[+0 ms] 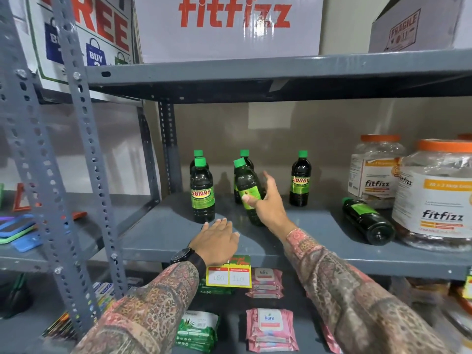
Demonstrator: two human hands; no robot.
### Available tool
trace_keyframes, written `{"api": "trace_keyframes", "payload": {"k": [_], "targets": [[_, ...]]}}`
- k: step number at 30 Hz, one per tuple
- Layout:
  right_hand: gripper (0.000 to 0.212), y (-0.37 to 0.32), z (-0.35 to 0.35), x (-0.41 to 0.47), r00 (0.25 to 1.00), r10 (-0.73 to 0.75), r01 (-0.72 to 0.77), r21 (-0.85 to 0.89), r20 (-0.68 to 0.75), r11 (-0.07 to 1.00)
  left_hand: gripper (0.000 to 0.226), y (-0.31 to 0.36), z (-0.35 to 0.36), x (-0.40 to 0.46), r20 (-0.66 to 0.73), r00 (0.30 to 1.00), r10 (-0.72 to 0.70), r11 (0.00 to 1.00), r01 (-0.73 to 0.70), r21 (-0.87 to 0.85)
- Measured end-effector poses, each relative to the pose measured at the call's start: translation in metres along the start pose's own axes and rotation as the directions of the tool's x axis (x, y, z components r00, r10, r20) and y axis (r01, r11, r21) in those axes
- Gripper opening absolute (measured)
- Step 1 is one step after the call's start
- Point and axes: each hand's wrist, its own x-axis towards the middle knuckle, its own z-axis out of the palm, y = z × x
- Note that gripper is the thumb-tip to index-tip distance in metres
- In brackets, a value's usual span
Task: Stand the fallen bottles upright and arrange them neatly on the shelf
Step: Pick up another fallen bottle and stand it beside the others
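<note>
Several dark bottles with green caps and green labels are on the grey shelf point(178, 226). My right hand point(268, 203) grips one bottle point(246, 185) that tilts to the left, its base on the shelf. Two bottles stand upright at the left, the front one point(202, 191) reading SUNNY, another close behind it. One bottle point(245, 155) stands behind the tilted one. A further bottle point(300, 178) stands upright to the right. One bottle point(367, 221) lies on its side at the right, cap pointing back-left. My left hand point(217, 238) hovers flat over the shelf front, holding nothing.
Large clear fitfizz jars with orange lids point(439, 195) stand at the right, right beside the fallen bottle. Cardboard boxes point(229, 24) sit on the shelf above. Wipe packets point(270, 328) and a price tag point(228, 275) are below. A slotted upright post point(84, 149) stands at the left.
</note>
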Motion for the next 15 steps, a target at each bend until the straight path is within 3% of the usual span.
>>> {"api": "trace_keyframes", "payload": {"k": [4, 9, 12, 15], "targets": [[0.081, 0.010, 0.018, 0.004, 0.998, -0.067, 0.068, 0.056, -0.020, 0.996, 0.068, -0.002, 0.001, 0.004, -0.009, 1.000, 0.000, 1.000, 0.000, 0.000], [0.059, 0.023, 0.014, 0.006, 0.995, -0.019, 0.024, 0.044, -0.094, 0.999, 0.069, -0.005, 0.005, 0.007, -0.016, 1.000, 0.008, 1.000, -0.008, -0.006], [0.067, 0.022, 0.015, 0.003, 0.987, -0.078, 0.062, -0.112, -0.138, 0.992, 0.069, -0.004, 0.004, 0.006, -0.016, 1.000, 0.005, 1.000, -0.005, -0.005], [0.094, 0.020, 0.017, 0.000, 0.966, -0.113, 0.040, -0.297, -0.232, 0.954, 0.068, -0.002, 0.002, 0.004, -0.020, 1.000, 0.003, 1.000, -0.003, -0.007]]}}
